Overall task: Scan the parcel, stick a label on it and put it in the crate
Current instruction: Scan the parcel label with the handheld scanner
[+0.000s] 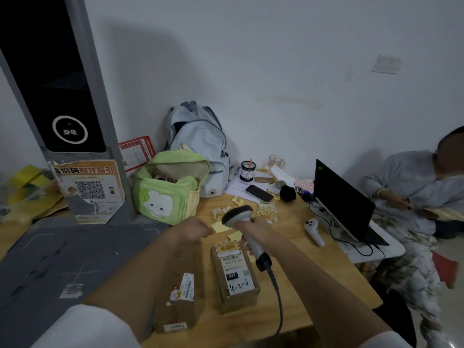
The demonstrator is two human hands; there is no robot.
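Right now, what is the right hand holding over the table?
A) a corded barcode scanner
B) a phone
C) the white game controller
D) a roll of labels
A: the right hand grips the grey handle of the barcode scanner, whose coiled cable runs down past the parcel that already carries a yellow label; the phone and the white controller lie untouched on the table.

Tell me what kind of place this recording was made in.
Probably a small parcel pickup or courier station: labelled cardboard parcels on a wooden desk, a handheld barcode scanner in the right hand, and a pickup-instruction poster with a QR code.
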